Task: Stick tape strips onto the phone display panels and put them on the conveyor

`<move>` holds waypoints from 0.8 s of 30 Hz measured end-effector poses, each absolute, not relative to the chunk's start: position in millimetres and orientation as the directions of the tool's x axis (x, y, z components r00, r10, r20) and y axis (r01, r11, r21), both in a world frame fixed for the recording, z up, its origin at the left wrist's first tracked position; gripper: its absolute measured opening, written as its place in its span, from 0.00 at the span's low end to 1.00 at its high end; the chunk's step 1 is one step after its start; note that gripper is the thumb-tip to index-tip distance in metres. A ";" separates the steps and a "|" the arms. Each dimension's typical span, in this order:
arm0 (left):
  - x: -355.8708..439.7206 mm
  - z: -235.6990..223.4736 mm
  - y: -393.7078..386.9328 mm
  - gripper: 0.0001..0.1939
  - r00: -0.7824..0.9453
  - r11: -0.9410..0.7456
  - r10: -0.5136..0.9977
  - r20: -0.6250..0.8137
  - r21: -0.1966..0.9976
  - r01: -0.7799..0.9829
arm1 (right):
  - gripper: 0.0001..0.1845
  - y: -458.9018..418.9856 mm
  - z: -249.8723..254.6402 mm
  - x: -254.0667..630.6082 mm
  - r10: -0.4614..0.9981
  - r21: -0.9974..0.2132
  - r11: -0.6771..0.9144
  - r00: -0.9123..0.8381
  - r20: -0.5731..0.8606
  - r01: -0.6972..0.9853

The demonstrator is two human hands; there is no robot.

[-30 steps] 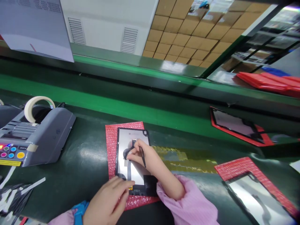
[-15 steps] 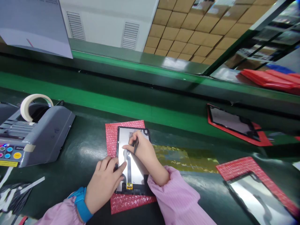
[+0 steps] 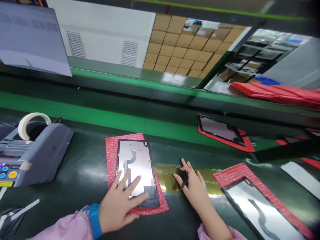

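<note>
The dark green worktop [image 3: 82, 173] spreads under the tablet display panel [image 3: 142, 170] and well past it on every side. Well to the panel's left stands a grey tape dispenser [image 3: 47, 153]. A red bubble-wrap sheet [image 3: 111, 156] lies beneath the panel, showing around its edges, and a strip of amber tape [image 3: 163, 180] runs across the worktop just to the panel's right. The panel lies flat, its long axis running away from the person, the far end leaning slightly left. The left hand [image 3: 121, 205] is the nearer one, its fingers spread over the panel's near part (seemingly resting on it). The right hand [image 3: 196, 186] is apart, to the panel's right, so the panel lies left of its fingers. These curl around a slim black tool [image 3: 185, 181]; the exact grip is hard to tell. A grey ribbon cable [image 3: 133, 156] curves down the panel's back.
</note>
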State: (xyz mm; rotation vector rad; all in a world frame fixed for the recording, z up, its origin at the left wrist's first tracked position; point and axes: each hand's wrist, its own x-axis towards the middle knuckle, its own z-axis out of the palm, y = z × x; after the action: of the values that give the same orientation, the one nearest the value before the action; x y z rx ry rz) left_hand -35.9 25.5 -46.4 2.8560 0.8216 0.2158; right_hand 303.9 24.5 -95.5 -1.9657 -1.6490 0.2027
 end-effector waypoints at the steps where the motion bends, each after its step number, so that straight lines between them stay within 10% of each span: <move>1: -32.7 -49.4 32.6 0.41 0.811 -0.813 0.575 0.103 0.178 0.554 | 0.20 15.6 -103.7 312.2 0.941 -0.458 -0.103 0.236 0.243 0.883; 14: 40.2 -26.1 292.3 0.32 -0.026 -0.113 0.966 0.256 0.510 0.853 | 0.06 112.1 -34.5 382.5 0.952 0.034 -0.238 0.227 0.203 0.971; 24: 114.3 -54.5 213.6 0.21 0.551 -0.607 0.749 0.368 0.714 0.349 | 0.14 234.9 -4.3 432.0 0.919 0.083 -0.381 0.367 0.144 0.921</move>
State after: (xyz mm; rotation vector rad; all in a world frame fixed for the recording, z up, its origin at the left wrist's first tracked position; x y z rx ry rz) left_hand 114.3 213.6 -54.5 2.2083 0.8807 0.9036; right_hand 432.0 234.9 -4.3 -2.5884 -1.7416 -0.2605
